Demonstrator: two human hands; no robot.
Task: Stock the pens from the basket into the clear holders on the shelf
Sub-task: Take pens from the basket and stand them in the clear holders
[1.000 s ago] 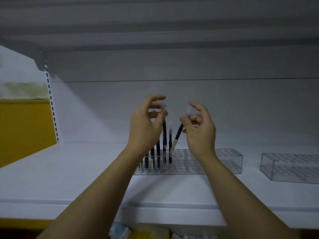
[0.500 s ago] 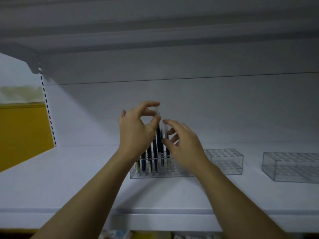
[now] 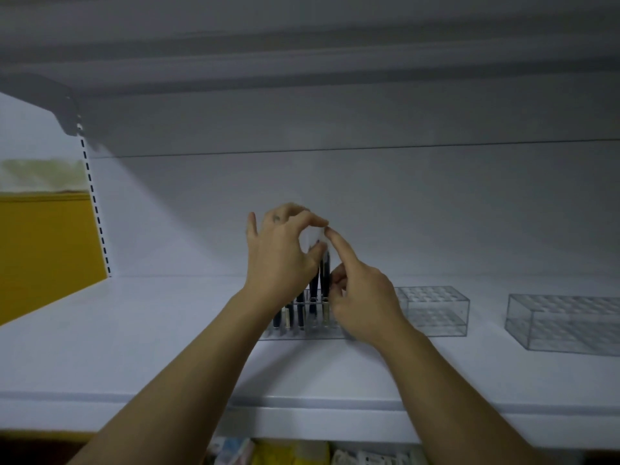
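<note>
A long clear holder (image 3: 432, 310) stands on the white shelf (image 3: 167, 330). Several dark pens (image 3: 300, 312) with pale tips stand upright in its left end, partly hidden behind my hands. My left hand (image 3: 280, 260) pinches the clear cap of a tall dark pen (image 3: 323, 266) between thumb and forefinger, above the holder. My right hand (image 3: 364, 303) is just right of the pens, its forefinger stretched up and touching the same cap, the other fingers curled with nothing in them. The basket is out of view.
A second clear holder (image 3: 563, 323) with no pens sits farther right on the shelf. Another shelf board (image 3: 302, 62) hangs overhead. A yellow wall (image 3: 43, 250) shows at the left. Packaged goods (image 3: 241, 454) lie below the shelf's front edge.
My right hand set its pen down into the holder, let go, and now points a forefinger at the cap. My left hand has dropped lower, still pinching its pen.
</note>
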